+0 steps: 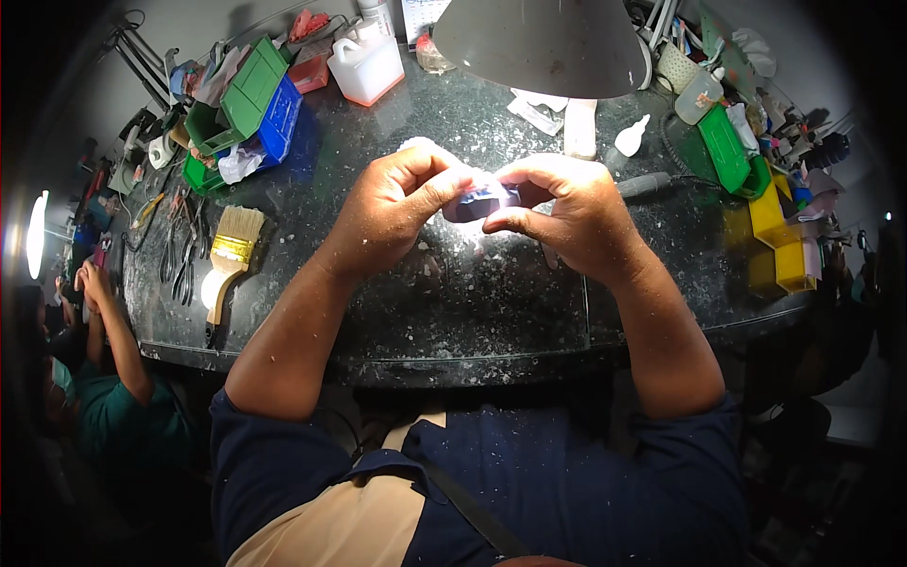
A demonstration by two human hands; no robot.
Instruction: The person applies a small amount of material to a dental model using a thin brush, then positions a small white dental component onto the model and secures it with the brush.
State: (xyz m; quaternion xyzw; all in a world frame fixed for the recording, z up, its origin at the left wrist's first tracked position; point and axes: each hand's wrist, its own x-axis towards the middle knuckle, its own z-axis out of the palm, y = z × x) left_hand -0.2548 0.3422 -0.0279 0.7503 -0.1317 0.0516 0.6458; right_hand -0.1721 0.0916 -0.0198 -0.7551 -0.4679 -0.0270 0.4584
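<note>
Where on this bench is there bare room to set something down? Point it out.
Bare but for white flecks: the bench on the near side of the small dark piece, between left forearm and right forearm; between brush and left forearm; between right forearm and yellow bins. Crowded: both far corners, around the green bins.

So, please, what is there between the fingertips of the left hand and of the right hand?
In the head view, a small dark, shiny piece is there, held by the left hand and right hand.
</note>
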